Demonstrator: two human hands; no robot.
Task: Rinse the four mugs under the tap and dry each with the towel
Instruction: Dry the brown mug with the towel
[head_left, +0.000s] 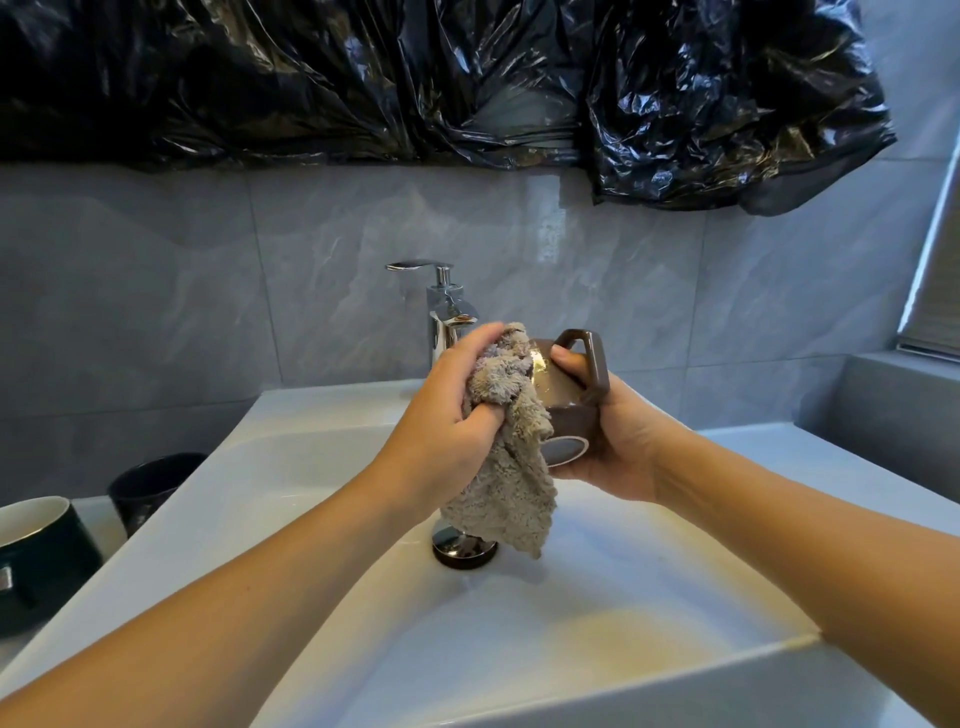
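While towel-wrapped, glossy brown mug (563, 395) (squared handle), tilted.

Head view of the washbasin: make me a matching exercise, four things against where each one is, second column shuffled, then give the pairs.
Things
1. fluffy beige towel
2. brown ceramic mug with square handle
3. chrome tap
4. dark green mug with white inside

Places
A. standing at the back rim of the white basin
B. gripped in the right hand
C. on the counter left of the basin
D. bunched in the left hand

Pairs: 1-D, 2-B, 3-A, 4-C
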